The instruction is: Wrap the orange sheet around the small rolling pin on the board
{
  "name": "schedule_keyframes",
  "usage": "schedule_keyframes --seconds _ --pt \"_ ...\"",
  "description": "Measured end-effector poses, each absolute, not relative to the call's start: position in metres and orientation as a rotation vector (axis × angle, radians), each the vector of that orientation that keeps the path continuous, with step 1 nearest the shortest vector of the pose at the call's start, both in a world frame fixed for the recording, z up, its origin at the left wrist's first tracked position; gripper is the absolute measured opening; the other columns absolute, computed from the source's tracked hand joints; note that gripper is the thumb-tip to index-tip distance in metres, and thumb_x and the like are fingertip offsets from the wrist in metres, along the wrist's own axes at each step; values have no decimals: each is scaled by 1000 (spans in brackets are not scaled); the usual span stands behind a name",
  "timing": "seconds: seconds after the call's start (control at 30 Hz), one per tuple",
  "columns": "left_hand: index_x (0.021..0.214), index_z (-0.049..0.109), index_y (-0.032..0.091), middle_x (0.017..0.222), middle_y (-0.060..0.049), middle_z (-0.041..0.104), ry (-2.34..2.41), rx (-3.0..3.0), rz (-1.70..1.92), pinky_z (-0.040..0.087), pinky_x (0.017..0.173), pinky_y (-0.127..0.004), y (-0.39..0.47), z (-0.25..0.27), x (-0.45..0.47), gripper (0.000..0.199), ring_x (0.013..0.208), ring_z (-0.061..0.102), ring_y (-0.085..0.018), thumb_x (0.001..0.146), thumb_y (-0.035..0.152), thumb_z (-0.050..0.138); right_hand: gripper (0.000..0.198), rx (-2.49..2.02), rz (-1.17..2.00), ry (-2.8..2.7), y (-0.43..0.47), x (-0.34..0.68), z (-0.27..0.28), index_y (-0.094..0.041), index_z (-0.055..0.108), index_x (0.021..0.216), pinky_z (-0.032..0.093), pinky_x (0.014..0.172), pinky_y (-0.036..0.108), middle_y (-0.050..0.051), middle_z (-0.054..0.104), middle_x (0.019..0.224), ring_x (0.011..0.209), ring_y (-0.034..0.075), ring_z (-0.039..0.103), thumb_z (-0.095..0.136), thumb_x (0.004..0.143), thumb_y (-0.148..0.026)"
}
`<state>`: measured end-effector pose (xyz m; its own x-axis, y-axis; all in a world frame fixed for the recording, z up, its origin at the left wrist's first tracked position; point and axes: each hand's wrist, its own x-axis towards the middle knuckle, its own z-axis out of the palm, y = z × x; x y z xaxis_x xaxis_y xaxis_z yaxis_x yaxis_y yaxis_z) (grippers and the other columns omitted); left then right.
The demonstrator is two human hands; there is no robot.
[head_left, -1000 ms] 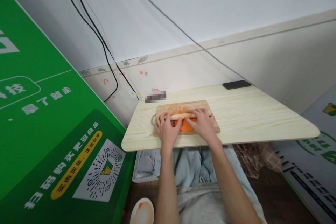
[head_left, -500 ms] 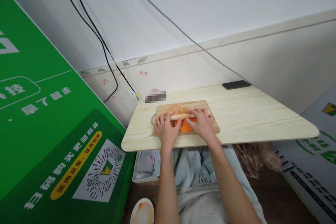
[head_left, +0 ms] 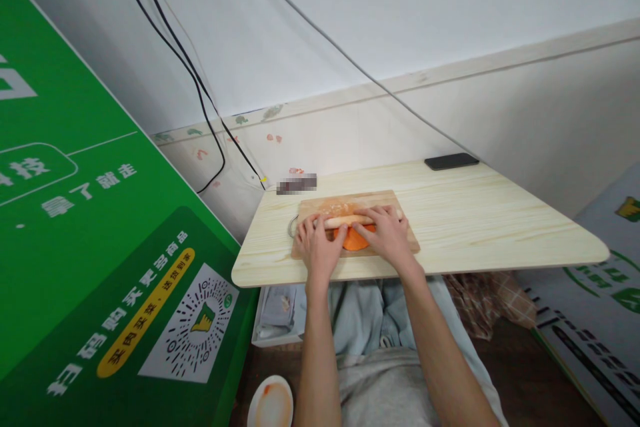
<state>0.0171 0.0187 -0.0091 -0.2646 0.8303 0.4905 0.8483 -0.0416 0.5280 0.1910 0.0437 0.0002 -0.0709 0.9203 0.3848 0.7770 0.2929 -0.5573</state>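
Leftward, a panel (head_left: 70,80) reads “拿了就走”; hands (head_left: 323,247) hold a rolling pin (head_left: 341,221).

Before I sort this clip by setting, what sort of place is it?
Perhaps a corner of a shop or workplace: a big green panel with a printed code stands beside a table bearing a cutting board.

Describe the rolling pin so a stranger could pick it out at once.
Find the pale wood-grain table by the wall, then the wooden board toward its left end. The rolling pin runs crosswise over that board, with the left hand and right hand on it. It is the slim, pale rod, unlike the flat, bright orange piece beside it.
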Motion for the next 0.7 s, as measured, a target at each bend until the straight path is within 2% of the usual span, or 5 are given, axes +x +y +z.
schedule_keyframes --seconds 0.4,0.7 --pt "127 78 28 143 -12 72 -2238 -1899 -1096 46 119 -53 17 -4 18 37 141 59 -35 99 51 77 33 -1643 283 -1837 40 182 9 -33 84 129 32 117 66 9 81 130 132 39 58 67 102 -43" --pt "127 78 27 141 -11 73 -2222 -1893 -1125 46 119 -52 18 -5 18 37 139 60 -36 97 50 79 33 -1602 272 -1847 42 184 6 -34 85 129 36 113 66 10 81 127 128 39 59 68 103 -44"
